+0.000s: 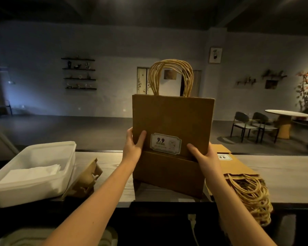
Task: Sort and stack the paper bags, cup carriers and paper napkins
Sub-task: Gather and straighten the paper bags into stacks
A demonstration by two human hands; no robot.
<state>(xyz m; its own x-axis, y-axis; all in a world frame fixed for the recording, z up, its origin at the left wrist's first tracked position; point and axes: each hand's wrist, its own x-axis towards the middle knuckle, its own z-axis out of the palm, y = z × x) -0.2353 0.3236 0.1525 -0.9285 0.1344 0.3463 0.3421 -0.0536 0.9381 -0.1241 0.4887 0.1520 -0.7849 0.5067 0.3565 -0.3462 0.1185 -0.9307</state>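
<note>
Bundle of brown paper bags (172,119) held upright at the surface (274,174).
Left grip (133,144) and right grip (203,155) clasp its lower side edges, thumbs in front; long axis vertical, handles pointing up.

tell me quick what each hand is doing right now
Left hand: grips the left edge of the upright paper bags.
Right hand: grips their lower right edge.

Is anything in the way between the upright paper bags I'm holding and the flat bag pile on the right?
Nothing visible. The upright paper bags stand right beside the flat bag pile; only the right hand gripping them lies on that side.
</note>
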